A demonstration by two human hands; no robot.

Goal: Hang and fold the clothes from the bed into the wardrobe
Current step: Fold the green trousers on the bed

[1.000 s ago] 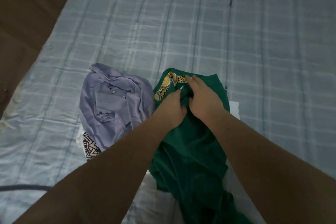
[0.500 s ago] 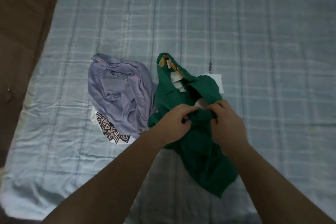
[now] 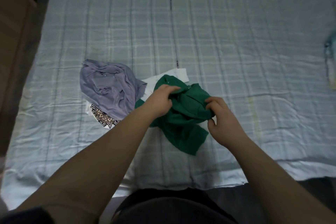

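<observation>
the green garment (image 3: pixel 185 114) lay bunched on the checked bed (image 3: pixel 236 51), near its front edge, and both hands were in it. the left hand (image 3: pixel 160 100) had its fingers curled down into the cloth at the top left of the bunch. the right hand (image 3: pixel 221 120) pinched the right-hand edge between curled fingers and thumb. a second earlier the two hands had sat tight together at the neck, where a yellow patterned lining showed. half a second earlier they had met at the middle of the cloth. now they stood well apart, the lining was out of sight, and the garment was a shorter, thicker heap with one flap trailing toward the person. judging by that, the hands were hunting for edges or seams to spread it, so no fold or hanging had yet begun. the lilac shirt (image 3: pixel 109 85) lay crumpled just to the left, over a white piece with a dark print (image 3: pixel 103 116). another white cloth (image 3: pixel 180 75) peeked from behind the green. these waited untouched, and no hanger showed. a brown wooden panel (image 3: pixel 12 42) stood at far left; whether it was the wardrobe could not be told
</observation>
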